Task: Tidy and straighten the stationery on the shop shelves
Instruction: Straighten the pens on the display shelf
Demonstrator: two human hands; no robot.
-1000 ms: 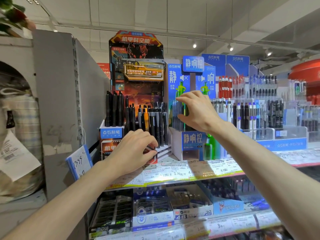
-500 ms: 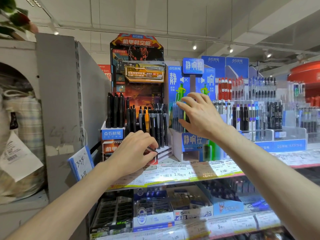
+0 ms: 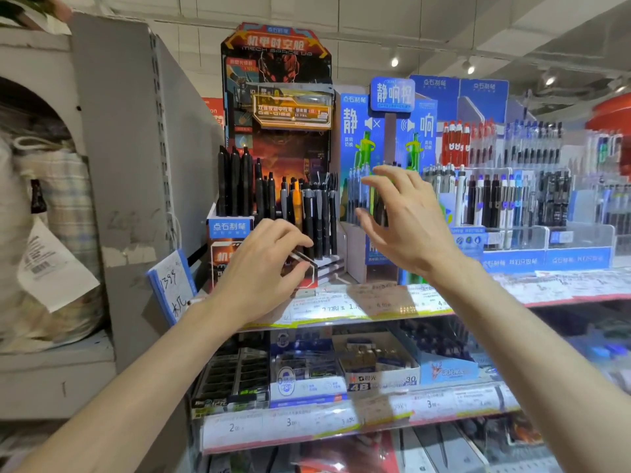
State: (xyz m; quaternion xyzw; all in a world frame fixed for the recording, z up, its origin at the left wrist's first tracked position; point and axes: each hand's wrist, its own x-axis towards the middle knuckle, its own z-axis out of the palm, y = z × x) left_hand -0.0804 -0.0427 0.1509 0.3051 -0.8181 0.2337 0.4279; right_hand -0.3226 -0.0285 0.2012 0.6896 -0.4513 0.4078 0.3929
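Note:
A dark orange-and-black pen display (image 3: 280, 97) stands at the left end of the upper shelf, with black and grey pens (image 3: 239, 179) upright in its tiers. My left hand (image 3: 263, 268) grips its stepped front corner, fingers curled over the top and thumb below. To its right is a blue card display (image 3: 355, 131) holding blue and green pens (image 3: 358, 189). My right hand (image 3: 406, 220) hovers just in front of those pens with fingers spread, holding nothing.
A grey upright panel (image 3: 136, 165) with a handwritten price tag (image 3: 170, 285) bounds the shelf on the left. Clear racks of more pens (image 3: 512, 192) fill the right. Price labels line the shelf edge (image 3: 341, 308). Pencil boxes (image 3: 375, 367) sit on the shelf below.
My right hand has come off the blue display's pens and drawn back slightly, fingers spreading. My left hand stays at the dark display's front corner.

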